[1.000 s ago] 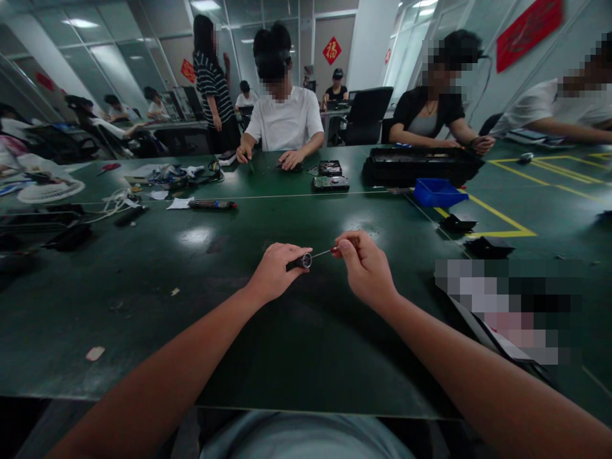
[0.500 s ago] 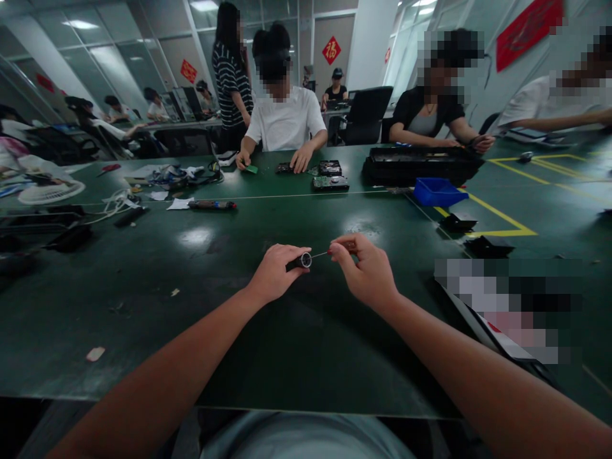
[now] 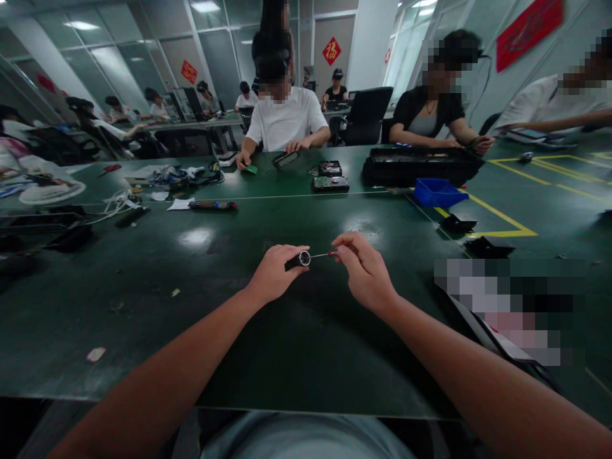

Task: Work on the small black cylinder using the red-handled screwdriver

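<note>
Black handle [image 3: 295, 261], one thin rod [image 3: 319, 255], two hands [image 3: 275, 275] [image 3: 366, 275]

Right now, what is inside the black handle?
A thin metal rod, pinched by the right hand, reaches the handle in the left hand; any part inside is hidden.

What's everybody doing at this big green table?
The person wearing the camera holds a small black handle in the left hand and pinches a thin metal rod in the right hand, its tip at the handle's silver end, above the green table. Across it, other people sit with small parts.
</note>
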A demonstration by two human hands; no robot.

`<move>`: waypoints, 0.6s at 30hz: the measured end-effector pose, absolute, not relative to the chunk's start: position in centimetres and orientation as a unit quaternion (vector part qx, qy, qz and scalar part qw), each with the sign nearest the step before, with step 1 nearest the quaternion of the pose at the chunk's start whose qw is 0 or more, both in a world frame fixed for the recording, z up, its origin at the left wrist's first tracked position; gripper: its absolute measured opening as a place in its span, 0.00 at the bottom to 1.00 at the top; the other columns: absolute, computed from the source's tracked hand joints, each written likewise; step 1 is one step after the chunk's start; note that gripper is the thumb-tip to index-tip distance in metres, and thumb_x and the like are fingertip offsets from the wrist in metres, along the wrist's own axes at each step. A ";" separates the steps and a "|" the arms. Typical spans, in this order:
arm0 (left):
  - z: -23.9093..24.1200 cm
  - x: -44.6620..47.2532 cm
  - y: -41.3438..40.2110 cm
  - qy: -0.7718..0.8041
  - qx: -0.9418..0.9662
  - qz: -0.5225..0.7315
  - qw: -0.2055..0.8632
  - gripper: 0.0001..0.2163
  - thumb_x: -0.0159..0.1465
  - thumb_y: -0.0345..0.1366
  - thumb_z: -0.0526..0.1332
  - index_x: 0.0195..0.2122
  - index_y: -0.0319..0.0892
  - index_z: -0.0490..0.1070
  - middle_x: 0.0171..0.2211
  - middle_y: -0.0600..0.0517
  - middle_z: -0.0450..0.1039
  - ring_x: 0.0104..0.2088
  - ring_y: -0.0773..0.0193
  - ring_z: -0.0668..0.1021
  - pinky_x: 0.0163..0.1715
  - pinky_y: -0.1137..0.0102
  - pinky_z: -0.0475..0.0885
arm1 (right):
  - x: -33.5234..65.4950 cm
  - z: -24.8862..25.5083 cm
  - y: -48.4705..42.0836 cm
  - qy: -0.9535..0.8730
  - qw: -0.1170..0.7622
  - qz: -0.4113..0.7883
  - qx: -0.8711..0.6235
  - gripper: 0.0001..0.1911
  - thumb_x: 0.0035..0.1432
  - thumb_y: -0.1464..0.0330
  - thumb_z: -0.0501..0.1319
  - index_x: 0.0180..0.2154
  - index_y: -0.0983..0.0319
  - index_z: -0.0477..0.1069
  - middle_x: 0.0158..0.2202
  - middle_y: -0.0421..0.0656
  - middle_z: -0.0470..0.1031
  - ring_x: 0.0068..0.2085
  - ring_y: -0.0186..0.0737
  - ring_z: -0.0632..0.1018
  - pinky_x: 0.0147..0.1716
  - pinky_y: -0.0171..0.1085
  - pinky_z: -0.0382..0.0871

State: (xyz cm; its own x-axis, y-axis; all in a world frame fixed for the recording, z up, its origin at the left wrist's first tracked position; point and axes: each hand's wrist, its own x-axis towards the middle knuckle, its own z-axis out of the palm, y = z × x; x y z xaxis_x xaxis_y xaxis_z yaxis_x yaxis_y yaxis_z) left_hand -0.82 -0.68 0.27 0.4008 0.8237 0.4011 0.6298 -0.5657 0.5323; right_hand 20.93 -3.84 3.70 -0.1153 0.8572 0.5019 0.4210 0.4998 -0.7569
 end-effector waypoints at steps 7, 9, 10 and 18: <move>0.3 -0.9 -0.6 0.443 0.821 0.323 0.159 0.20 0.64 0.36 0.67 0.57 0.49 0.71 0.52 0.50 0.76 0.52 0.54 0.75 0.57 0.54 0.67 | 20.8 3.6 -3.6 -0.681 0.506 0.242 -0.471 0.08 0.68 0.63 0.54 0.43 0.58 0.69 0.31 0.40 0.76 0.32 0.39 0.76 0.33 0.40 0.67; 0.2 -0.9 -0.6 0.448 0.819 0.320 0.161 0.20 0.64 0.35 0.67 0.58 0.49 0.71 0.52 0.50 0.76 0.53 0.54 0.75 0.57 0.54 0.67 | 20.6 3.4 -3.2 -0.643 0.536 0.291 -0.464 0.08 0.66 0.62 0.57 0.43 0.59 0.69 0.32 0.42 0.77 0.33 0.40 0.78 0.36 0.41 0.70; 0.2 -0.9 -0.6 0.449 0.819 0.317 0.162 0.20 0.64 0.34 0.67 0.57 0.49 0.71 0.52 0.49 0.76 0.53 0.55 0.75 0.57 0.54 0.67 | 20.6 3.2 -3.0 -0.621 0.550 0.320 -0.457 0.09 0.65 0.61 0.58 0.41 0.60 0.70 0.32 0.42 0.77 0.34 0.40 0.78 0.37 0.42 0.71; 0.9 -1.2 -0.2 0.405 0.854 0.311 0.102 0.19 0.66 0.33 0.64 0.59 0.49 0.70 0.52 0.49 0.75 0.53 0.56 0.74 0.57 0.54 0.66 | 20.8 1.5 -1.0 -0.435 0.617 0.513 -0.408 0.15 0.59 0.54 0.63 0.35 0.60 0.72 0.29 0.40 0.73 0.31 0.37 0.76 0.37 0.41 0.74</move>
State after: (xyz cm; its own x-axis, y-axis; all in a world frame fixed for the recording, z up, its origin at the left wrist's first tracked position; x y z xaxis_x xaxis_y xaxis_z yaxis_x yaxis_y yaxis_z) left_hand -1.21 -0.20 0.94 0.4790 0.7546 0.4485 0.6271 -0.6517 0.4266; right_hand 20.78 -1.01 1.48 0.0947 0.9885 0.1176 -0.2787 0.1397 -0.9502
